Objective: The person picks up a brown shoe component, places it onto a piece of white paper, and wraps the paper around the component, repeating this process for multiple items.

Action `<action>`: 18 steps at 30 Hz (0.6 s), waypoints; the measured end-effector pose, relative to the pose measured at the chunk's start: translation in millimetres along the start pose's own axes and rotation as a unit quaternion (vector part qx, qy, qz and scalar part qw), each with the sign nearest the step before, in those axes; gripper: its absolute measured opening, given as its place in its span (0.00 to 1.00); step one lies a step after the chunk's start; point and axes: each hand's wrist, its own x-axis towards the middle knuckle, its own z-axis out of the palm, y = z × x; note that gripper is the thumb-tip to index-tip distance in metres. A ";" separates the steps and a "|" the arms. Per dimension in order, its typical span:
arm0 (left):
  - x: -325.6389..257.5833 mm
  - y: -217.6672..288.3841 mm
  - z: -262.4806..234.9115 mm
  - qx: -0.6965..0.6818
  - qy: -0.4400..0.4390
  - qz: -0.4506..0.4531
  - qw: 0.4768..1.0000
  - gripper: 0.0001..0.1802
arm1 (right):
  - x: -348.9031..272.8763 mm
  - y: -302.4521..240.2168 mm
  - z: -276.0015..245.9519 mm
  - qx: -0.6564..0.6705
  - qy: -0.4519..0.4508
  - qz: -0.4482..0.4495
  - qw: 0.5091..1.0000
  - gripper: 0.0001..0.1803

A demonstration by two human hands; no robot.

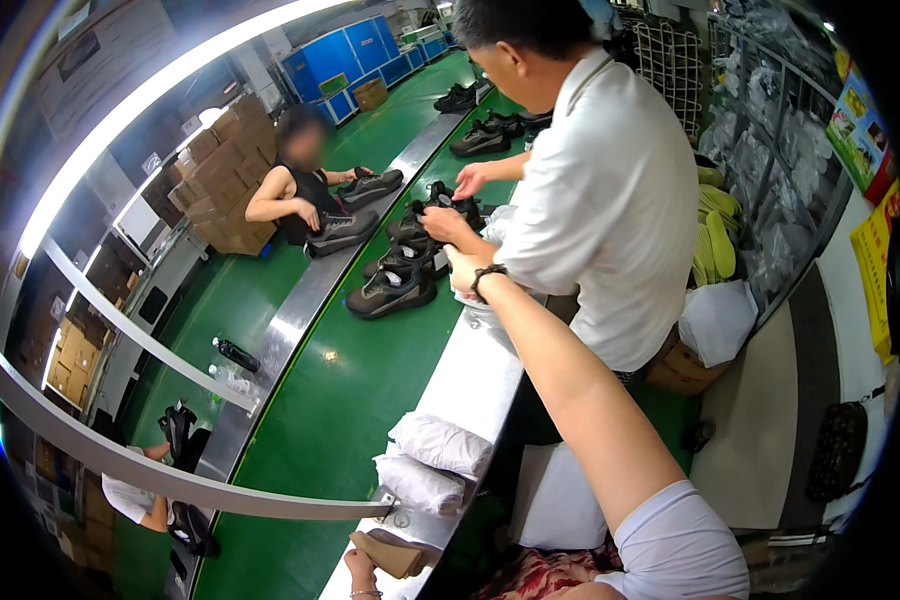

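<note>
My right arm stretches far forward along the bench. My right hand (463, 270), with a dark bracelet at the wrist, is curled beside the dark shoes (395, 291) on the green conveyor belt (340, 370). What its fingers hold, if anything, is hidden. Close by, a co-worker's hands (448, 222) handle another dark shoe (452, 200). At the lower edge, my left hand (361, 574) is closed at the end of a tan folded piece (390, 553) on the metal ledge (470, 375). Two white wrapped bundles (430, 462) lie just beyond it.
The co-worker in a white shirt (610, 190) stands ahead on the right. Across the belt, a person (295, 190) handles grey shoes (342, 232); another's arms show lower left. A curved metal rail (220, 487) crosses the near left. Bottles (235, 354) stand on the far ledge.
</note>
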 end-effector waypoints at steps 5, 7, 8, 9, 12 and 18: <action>8.6 -4.1 0.8 -0.013 -0.021 0.004 1.000 0.12 | -27.6 -30.0 25.1 -0.077 0.043 -0.162 0.983 0.25; 13.2 -5.6 -2.4 -0.004 -0.031 0.011 0.999 0.11 | -26.9 -24.7 39.8 -0.034 0.036 -0.179 0.983 0.25; 11.8 -4.8 1.4 -0.001 -0.038 0.011 0.999 0.11 | -30.3 -20.7 39.0 -0.002 0.031 -0.139 0.990 0.23; 11.7 -8.7 -0.6 -0.004 -0.037 0.010 0.999 0.11 | -31.6 -17.9 38.5 0.029 0.027 -0.106 0.994 0.22; 11.2 -3.6 5.1 -0.012 -0.034 0.016 0.999 0.10 | -26.2 -7.9 23.7 -0.024 0.030 -0.009 0.999 0.20; 10.1 -7.2 5.9 -0.001 -0.047 0.010 0.999 0.11 | 11.0 -0.9 2.5 0.010 0.032 0.104 0.994 0.39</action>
